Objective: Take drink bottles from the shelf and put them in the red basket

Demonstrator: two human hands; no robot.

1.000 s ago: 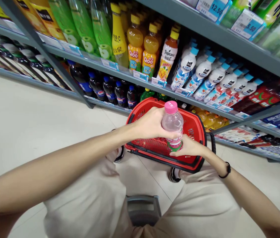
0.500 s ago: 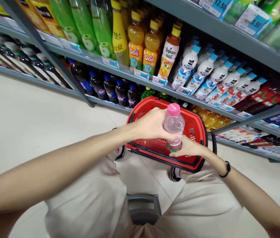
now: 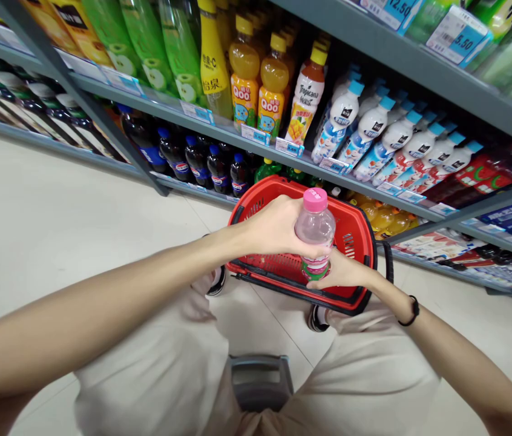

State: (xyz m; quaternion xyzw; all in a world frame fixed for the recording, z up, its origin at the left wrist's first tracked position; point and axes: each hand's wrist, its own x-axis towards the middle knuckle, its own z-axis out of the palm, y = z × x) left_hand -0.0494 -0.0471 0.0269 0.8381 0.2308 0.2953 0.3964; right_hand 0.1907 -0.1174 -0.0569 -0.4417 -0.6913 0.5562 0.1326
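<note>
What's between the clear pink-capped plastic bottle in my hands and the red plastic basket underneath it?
Nothing visible. The clear pink-capped plastic bottle is held upright by the left hand and right hand, directly over the red plastic basket, whose visible mesh bottom looks bare.

Red basket [image 3: 359,230] interior open below; stocked shelf [image 3: 219,130] (bottles packed tight) blocks ahead; floor [image 3: 56,206] free leftward.

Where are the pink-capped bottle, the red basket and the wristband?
pink-capped bottle [image 3: 315,227]: head view, on its clear upper body.
red basket [image 3: 262,191]: head view, on its far rim.
wristband [image 3: 412,312]: head view, on the dark band.
</note>
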